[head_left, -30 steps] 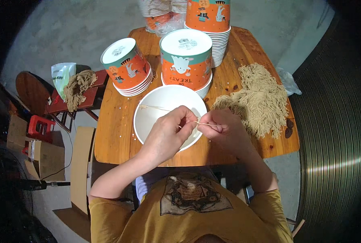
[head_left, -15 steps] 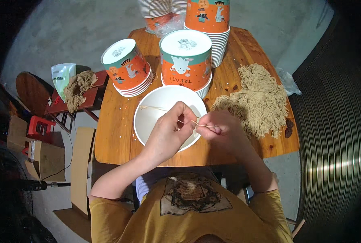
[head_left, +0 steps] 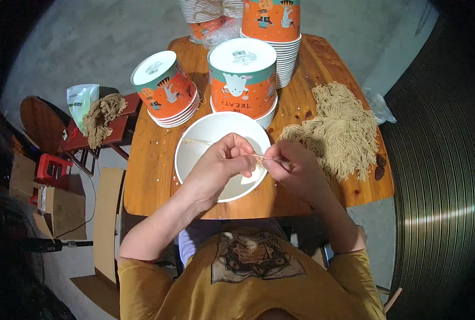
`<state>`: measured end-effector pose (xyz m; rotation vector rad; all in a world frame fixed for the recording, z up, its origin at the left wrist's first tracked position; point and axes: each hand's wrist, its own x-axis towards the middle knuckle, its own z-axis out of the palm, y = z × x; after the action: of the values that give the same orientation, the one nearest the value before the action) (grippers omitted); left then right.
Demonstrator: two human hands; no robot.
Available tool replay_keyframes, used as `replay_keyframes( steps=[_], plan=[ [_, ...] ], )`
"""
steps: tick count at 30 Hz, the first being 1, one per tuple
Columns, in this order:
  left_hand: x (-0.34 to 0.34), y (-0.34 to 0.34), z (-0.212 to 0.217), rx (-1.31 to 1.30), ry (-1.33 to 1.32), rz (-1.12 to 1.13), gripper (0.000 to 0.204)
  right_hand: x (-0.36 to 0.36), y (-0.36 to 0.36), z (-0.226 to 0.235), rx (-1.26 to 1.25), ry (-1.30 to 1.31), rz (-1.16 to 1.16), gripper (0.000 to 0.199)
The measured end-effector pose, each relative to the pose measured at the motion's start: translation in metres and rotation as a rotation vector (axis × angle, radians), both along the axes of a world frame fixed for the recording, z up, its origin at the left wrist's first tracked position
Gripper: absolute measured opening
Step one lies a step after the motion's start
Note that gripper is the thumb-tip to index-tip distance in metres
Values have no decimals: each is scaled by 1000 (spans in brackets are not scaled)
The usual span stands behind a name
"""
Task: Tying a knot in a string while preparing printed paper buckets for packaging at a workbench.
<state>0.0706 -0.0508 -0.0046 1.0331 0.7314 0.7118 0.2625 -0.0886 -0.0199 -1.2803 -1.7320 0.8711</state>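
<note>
In front of me stands a white paper bucket point(head_left: 201, 128), its open mouth facing up. My left hand point(head_left: 216, 165) is over it, thumb and forefinger pinched on a thin beige cord point(head_left: 258, 156). My right hand point(head_left: 297, 168), closed at the bucket's right rim, grips the same cord close to the left fingertips. A small loop or twist of cord shows between the hands; whether it is knotted I cannot tell. Another length of cord point(head_left: 195, 141) runs from the bucket's left inner wall toward my left hand. A heap of beige cords point(head_left: 346, 133) lies to the right.
Upside-down stacks of orange and green printed buckets stand at the back left point(head_left: 165, 88), centre point(head_left: 242, 80) and back right point(head_left: 272, 32) of the wooden table point(head_left: 152, 165). Further left are a red bench point(head_left: 117, 133) with more cord and a cardboard box point(head_left: 64, 208).
My left fingers have straightened and drawn together on the cord. My right hand has turned slightly, thumb now forward, and the cord between them has bunched into a small loop.
</note>
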Motion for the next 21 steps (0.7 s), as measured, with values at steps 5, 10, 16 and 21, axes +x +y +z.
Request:
replay_keyframes(
  steps=[5,10,16,21],
  plan=[
    [2,0,1,-31,28,35,14,-4,2,-3,276,-65,-44,10],
    [2,1,-1,-19,28,13,16,2,7,-1,779,-503,-3,10],
    [8,-8,1,127,116,-23,23,3,8,-5,772,-501,-11,11],
    [10,-7,-2,245,205,-35,24,-5,7,-4,377,-88,-104,6]
  ],
)
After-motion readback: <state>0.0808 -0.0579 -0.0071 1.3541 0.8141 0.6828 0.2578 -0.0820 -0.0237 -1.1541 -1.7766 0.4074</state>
